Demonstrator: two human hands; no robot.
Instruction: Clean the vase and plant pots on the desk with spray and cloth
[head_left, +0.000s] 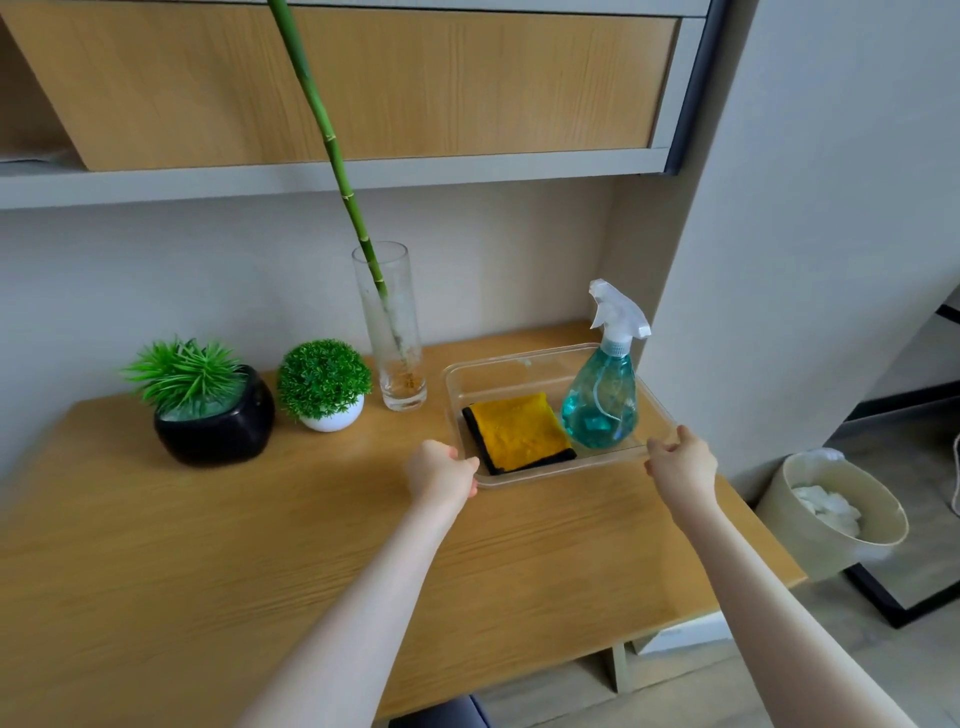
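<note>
A clear plastic tray (524, 358) sits on the wooden desk (208, 545) at the right. In it lie a folded yellow cloth with black edging (517, 430) and a teal spray bottle (602, 395) with a white trigger head. My left hand (441, 475) grips the tray's near left corner. My right hand (681, 460) grips its near right corner. Left of the tray stands a tall glass vase (392, 338) holding a green bamboo stalk (332, 150). Further left are a white pot (332, 418) with a round green plant and a black pot (218, 428) with a spiky plant.
A shelf unit with a wooden panel (363, 88) hangs over the back of the desk. A wall (805, 234) closes in the desk's right end. On the floor at the right stands a beige waste bin (831, 514) with white paper in it.
</note>
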